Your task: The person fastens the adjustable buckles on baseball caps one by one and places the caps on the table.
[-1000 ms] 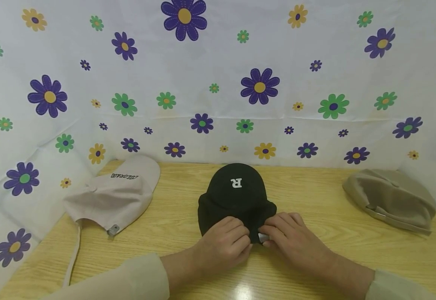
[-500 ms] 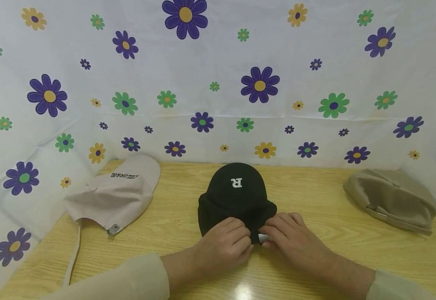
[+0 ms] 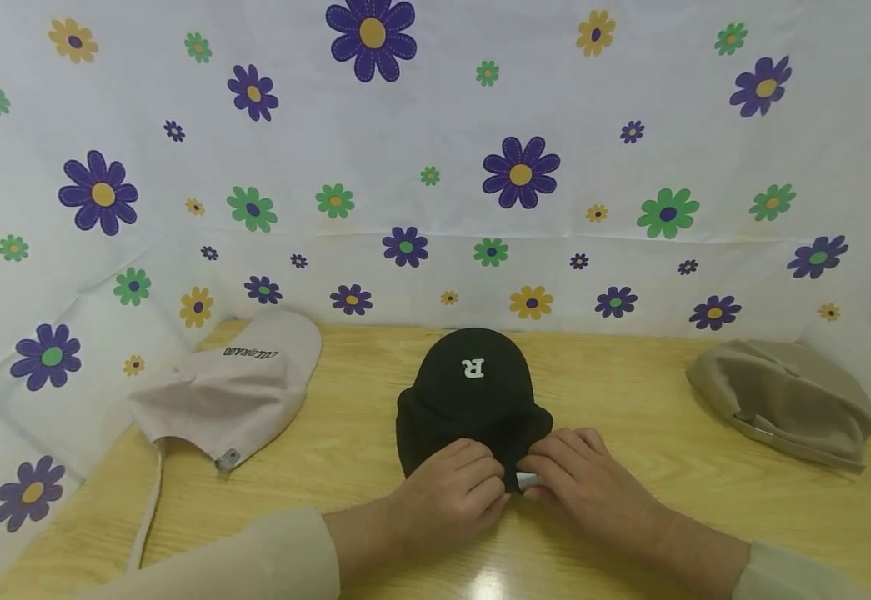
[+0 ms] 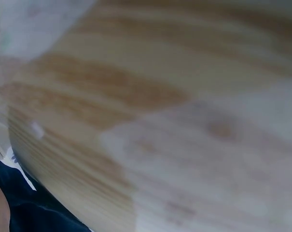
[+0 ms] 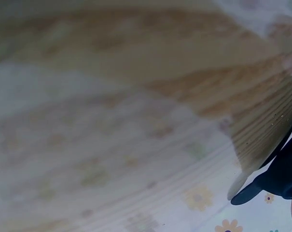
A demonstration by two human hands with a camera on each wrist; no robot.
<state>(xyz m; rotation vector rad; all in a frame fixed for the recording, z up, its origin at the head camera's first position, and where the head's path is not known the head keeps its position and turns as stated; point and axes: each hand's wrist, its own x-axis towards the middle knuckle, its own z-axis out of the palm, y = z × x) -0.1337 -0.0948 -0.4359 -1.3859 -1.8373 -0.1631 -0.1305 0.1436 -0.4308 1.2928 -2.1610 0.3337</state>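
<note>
A black baseball cap (image 3: 473, 383) with a white letter R lies mid-table in the head view, its brim toward the back. My left hand (image 3: 450, 492) grips the near edge of this cap with curled fingers. Just to its right, my right hand (image 3: 593, 483) pinches the cap's back strap area, where a small silvery-white piece (image 3: 528, 480) shows at the fingertips. Both sets of fingertips partly hide the strap. Dark cap fabric (image 4: 44, 210) appears at the lower left of the left wrist view, and a dark cap part (image 5: 276, 174) at the right of the right wrist view.
A pale pink cap (image 3: 232, 383) marked COLORADO lies at the left, its loose strap (image 3: 148, 508) trailing toward the front. At the right rests an olive-brown cap (image 3: 788, 400). A flowered white cloth (image 3: 435, 125) stands behind the wooden table (image 3: 615, 375) and at its sides.
</note>
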